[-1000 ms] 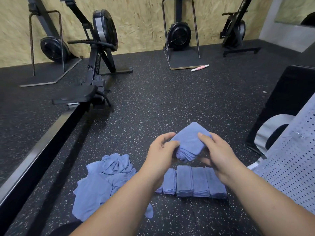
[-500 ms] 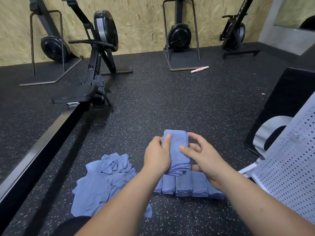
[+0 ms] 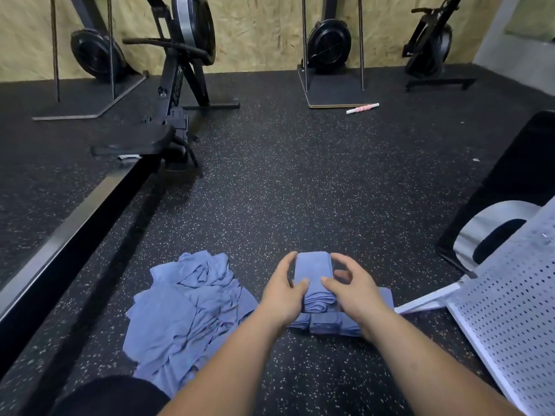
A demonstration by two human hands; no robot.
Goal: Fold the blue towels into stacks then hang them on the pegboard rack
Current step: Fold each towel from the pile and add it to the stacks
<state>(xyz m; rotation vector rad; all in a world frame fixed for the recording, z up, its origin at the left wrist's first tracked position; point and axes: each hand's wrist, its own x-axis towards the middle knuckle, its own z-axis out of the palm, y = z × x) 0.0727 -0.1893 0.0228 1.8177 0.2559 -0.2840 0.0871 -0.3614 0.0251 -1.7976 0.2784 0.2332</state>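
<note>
A folded blue towel (image 3: 313, 273) sits between both hands, low over a row of folded blue towels (image 3: 327, 324) on the floor. My left hand (image 3: 282, 295) grips its left side, thumb on top. My right hand (image 3: 351, 291) holds its right side, fingers curled over the top edge. A loose heap of unfolded blue towels (image 3: 186, 307) lies to the left. The white pegboard rack (image 3: 510, 307) leans at the right, nothing hanging on it in view.
A rowing machine rail (image 3: 60, 250) runs along the left, its seat (image 3: 132, 144) further back. Black equipment (image 3: 507, 181) stands at the right behind the pegboard. More machines line the wooden wall, and a pink-and-white roller (image 3: 362, 108) lies on the speckled floor.
The folded towel was turned from a tilted hold to lengthwise and brought down toward the row of folded towels. Both hands moved lower with it.
</note>
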